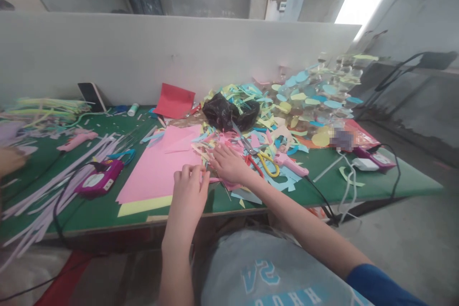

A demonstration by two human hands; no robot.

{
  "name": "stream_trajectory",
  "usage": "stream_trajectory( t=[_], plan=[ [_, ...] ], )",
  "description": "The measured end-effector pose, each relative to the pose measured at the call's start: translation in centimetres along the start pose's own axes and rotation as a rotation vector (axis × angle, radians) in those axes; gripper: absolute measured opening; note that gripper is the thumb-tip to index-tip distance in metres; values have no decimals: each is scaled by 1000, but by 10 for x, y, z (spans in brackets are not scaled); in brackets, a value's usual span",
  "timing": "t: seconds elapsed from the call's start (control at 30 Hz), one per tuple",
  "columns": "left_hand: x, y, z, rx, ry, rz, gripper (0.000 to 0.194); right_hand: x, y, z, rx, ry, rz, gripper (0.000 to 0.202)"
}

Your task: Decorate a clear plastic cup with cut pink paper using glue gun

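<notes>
My left hand (191,185) is at the right edge of a stack of pink paper sheets (158,167), its fingers curled in. A pink strip (214,180) shows beside its thumb; whether the fingers grip it is hidden. My right hand (231,165) lies palm down with fingers stretched over a heap of paper scraps (256,141). Scissors with yellow and red handles (268,164) lie just right of my right hand. Beyond them is a pink glue gun (292,165) with a black cord.
Behind the scraps sits a black plastic bag (229,111). Bottles with blue and yellow paper pieces (322,91) stand at back right. Purple power boxes (100,179), white strips (53,186) and another pink glue gun (77,141) lie left, near another person's hand (12,160).
</notes>
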State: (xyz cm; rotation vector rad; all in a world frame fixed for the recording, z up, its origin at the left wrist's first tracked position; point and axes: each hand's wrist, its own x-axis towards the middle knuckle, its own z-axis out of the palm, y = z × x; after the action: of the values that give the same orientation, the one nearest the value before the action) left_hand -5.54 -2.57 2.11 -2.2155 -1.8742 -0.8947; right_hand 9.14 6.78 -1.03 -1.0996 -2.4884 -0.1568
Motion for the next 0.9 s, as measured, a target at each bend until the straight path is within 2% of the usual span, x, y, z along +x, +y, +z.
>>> stream_trajectory(
  t=[0.27, 0.53, 0.7, 0.77, 0.9],
  plan=[
    [3, 9, 2, -102, 43, -47, 13, 0, -4, -1, 12, 21, 44, 45],
    [8, 8, -7, -79, 15, -21, 15, 1, -9, -2, 51, 45, 119, 43],
    [8, 8, -11, -107, 16, -43, 15, 0, -12, -5, 49, 114, 162, 45],
    [8, 9, -11, -104, 46, -53, 15, -1, -12, -6, 44, 133, 164, 46],
    [9, 13, -9, -95, 178, -83, 15, -1, -11, -8, 33, 138, 124, 40]
  ],
)
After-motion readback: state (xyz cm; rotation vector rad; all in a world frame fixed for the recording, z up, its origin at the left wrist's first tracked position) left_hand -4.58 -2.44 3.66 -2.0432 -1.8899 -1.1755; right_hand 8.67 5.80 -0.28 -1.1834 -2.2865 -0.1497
